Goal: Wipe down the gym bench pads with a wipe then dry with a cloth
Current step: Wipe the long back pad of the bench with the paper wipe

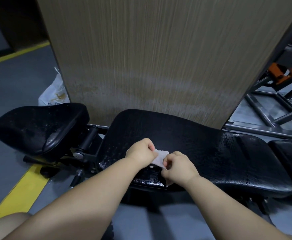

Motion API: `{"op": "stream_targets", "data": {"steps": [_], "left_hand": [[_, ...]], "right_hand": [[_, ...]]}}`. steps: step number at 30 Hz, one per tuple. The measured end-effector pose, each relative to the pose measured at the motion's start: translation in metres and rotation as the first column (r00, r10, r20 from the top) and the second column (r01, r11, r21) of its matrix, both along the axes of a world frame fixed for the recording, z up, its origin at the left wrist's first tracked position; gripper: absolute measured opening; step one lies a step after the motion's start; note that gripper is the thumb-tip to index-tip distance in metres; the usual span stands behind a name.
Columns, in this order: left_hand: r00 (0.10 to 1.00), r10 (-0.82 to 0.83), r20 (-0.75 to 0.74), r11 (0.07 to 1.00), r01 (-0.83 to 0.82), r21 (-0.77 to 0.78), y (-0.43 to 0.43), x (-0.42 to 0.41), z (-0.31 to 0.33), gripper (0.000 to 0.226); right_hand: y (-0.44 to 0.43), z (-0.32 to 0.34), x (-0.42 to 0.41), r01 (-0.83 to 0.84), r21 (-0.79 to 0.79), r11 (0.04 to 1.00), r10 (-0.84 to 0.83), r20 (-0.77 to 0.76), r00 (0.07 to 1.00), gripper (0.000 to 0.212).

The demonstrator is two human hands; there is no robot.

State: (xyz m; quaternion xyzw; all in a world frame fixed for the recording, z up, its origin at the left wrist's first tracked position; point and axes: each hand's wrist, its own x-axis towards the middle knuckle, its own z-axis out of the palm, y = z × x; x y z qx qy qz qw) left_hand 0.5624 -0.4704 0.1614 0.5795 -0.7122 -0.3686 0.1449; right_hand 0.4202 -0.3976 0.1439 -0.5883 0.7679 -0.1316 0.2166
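Both hands meet over the near-left part of the long back pad [228, 156], holding a small white wipe [161, 157] just above the black vinyl. The left hand [141, 151] has its fingers curled and pinches the wipe's left edge. The right hand [179, 168] pinches the near-right edge between thumb and bent fingers. The wipe looks stretched between them, so the step in hand is probably opening or refolding it to get a fresh face before the next stroke.

To do this well, spread it into one flat layer about as broad as the palm, because a bunched wad touches only in spots. Then lay it down under flattened fingers and pull in long, overlapping passes along the pad's length. The far edge against the wood-grain panel [159, 58] needs working as well.

The vinyl glistens with droplets on the right and along the near rim, and the perforated left part looks duller — that part likely needs attention. The separate seat pad [38, 129] to the left also shows wet specks, and both pads will need the drying cloth, which I cannot see here. A white plastic bag [54, 94] sits on the floor beyond the seat.
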Motion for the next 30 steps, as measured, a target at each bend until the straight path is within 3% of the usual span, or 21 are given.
{"op": "stream_targets", "data": {"steps": [4,7,10,16,22,26,28,30], "left_hand": [[0.971,0.077,-0.228,0.996,-0.066,0.054,-0.004,-0.001,0.019,0.016],[0.935,0.118,-0.334,0.991,-0.091,0.095,-0.005,0.002,0.03,0.02],[0.902,0.136,-0.409,0.988,-0.095,0.118,-0.006,0.006,0.036,0.022],[0.819,0.176,-0.547,0.975,-0.068,0.212,-0.006,0.013,0.032,0.03],[0.894,0.167,-0.415,0.959,-0.05,0.279,-0.005,0.024,0.019,0.044],[0.878,0.089,-0.471,0.911,0.12,0.395,0.0,0.027,0.022,0.06],[0.889,0.074,-0.452,0.94,0.089,0.329,-0.002,0.027,0.018,0.052],[0.911,0.118,-0.396,0.961,-0.005,0.275,-0.004,0.028,0.015,0.034]], "right_hand": [[-0.004,0.012,0.004,0.09,-0.012,0.996,-0.081,0.333,0.939,0.016],[-0.005,0.023,0.007,0.108,-0.068,0.992,-0.063,0.478,0.876,0.013],[-0.006,0.029,0.01,0.152,-0.083,0.985,-0.077,0.576,0.814,0.009],[-0.006,0.034,0.011,0.175,-0.108,0.979,-0.063,0.654,0.754,0.026],[-0.006,0.04,0.012,0.217,-0.098,0.971,-0.072,0.75,0.657,0.03],[-0.006,0.047,0.015,0.191,-0.121,0.974,-0.056,0.688,0.723,0.03],[-0.008,0.048,0.016,0.206,-0.16,0.965,-0.046,0.671,0.74,0.03],[-0.009,0.052,0.016,0.283,-0.17,0.944,-0.07,0.735,0.675,0.028]]}}
